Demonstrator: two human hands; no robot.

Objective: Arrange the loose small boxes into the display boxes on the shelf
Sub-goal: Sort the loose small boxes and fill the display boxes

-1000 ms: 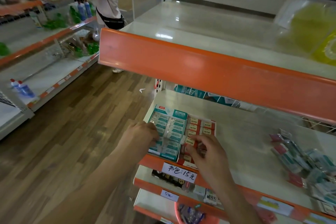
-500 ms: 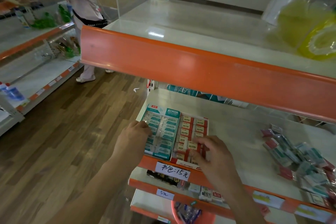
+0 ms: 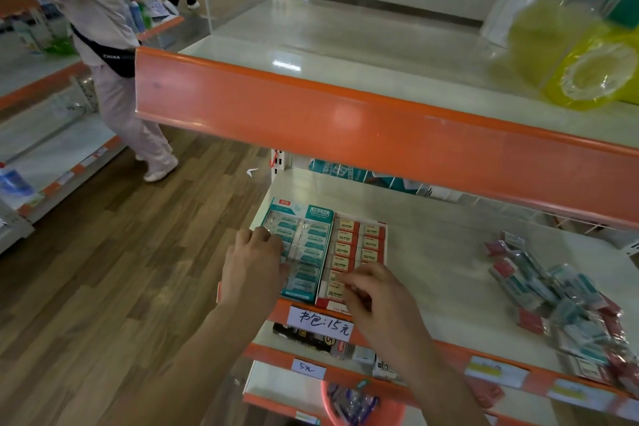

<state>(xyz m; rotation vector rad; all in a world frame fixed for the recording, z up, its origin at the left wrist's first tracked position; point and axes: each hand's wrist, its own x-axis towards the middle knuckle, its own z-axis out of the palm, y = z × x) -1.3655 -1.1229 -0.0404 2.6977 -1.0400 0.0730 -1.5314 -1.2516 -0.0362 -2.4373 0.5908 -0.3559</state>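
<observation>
At the shelf (image 3: 432, 252) front, the red display box (image 3: 359, 245) is steadied w/ right hand (image 3: 377, 301) fingers curled pinching a small box (image 3: 333, 287) in its near row, left hand (image 3: 254, 270) curled on the teal display box (image 3: 301, 249); best seated flat, square w/ neighbours.

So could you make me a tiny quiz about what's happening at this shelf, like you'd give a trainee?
1. True or false: the teal display box stands left of the red display box.
2. Which hand touches the small boxes in the red display box? A left hand B right hand
3. Fill in: the pile of loose small boxes lies at the ___ end of the same shelf.

Key: 1 true; 2 B; 3 right
</observation>
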